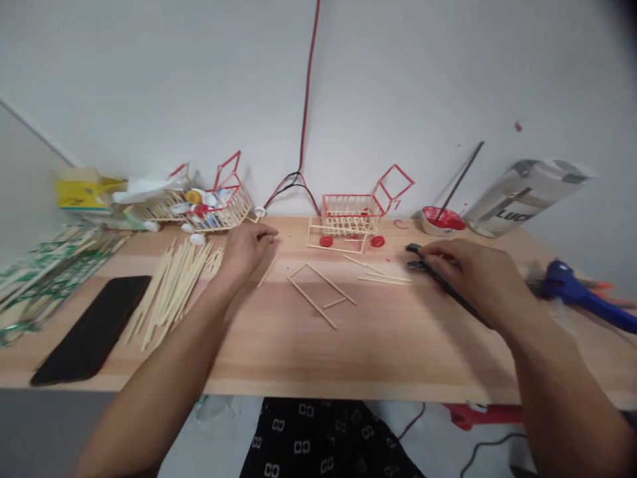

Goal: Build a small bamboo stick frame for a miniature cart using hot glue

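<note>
My left hand (245, 249) hovers over the left-middle of the table, fingers loosely bent and apparently holding nothing. A short thin stick (268, 270) lies just below its fingertips. My right hand (470, 269) grips a black hand tool (455, 292), which looks like nippers with two short jaws apart. Between the hands, several thin wooden sticks (312, 303) are laid in an incomplete rectangle. More loose sticks (384, 279) lie to its right. Behind them stands a small stick-built shopping cart (351, 206) with red trim and red wheels.
On the left are a stick pile (166, 292), a black phone (94, 328), wrapped sticks (44, 279) and another little cart (223, 209) full of bottle caps. A bowl of red paint (442, 221), a clear container (522, 199) and a blue-handled tool (590, 295) stand or lie right.
</note>
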A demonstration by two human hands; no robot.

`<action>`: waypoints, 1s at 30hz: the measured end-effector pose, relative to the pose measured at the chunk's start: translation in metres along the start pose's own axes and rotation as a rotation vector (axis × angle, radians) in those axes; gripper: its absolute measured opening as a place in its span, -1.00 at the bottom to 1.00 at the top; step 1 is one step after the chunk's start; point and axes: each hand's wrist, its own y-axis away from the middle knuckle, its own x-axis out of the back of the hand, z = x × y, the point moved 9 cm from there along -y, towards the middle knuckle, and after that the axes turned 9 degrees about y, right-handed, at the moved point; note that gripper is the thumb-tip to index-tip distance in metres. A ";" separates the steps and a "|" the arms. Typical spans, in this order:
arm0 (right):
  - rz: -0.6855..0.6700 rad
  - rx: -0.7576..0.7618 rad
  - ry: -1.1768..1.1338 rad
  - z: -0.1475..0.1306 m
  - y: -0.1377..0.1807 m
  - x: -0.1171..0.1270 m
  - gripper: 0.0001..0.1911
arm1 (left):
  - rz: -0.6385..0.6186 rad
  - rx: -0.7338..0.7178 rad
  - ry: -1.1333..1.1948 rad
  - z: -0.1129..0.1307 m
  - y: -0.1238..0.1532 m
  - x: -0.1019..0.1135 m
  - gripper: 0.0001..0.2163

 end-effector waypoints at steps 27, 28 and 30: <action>0.071 0.057 -0.515 -0.069 -0.009 -0.054 -0.75 | -0.494 0.006 0.298 0.025 0.024 -0.026 -0.88; 0.077 0.036 -0.561 -0.066 -0.008 -0.054 -0.75 | -0.545 0.011 0.377 0.035 0.029 -0.030 -0.88; 0.057 -0.001 -0.662 -0.061 -0.006 -0.056 -0.74 | -0.578 0.019 0.478 0.052 0.036 -0.034 -0.86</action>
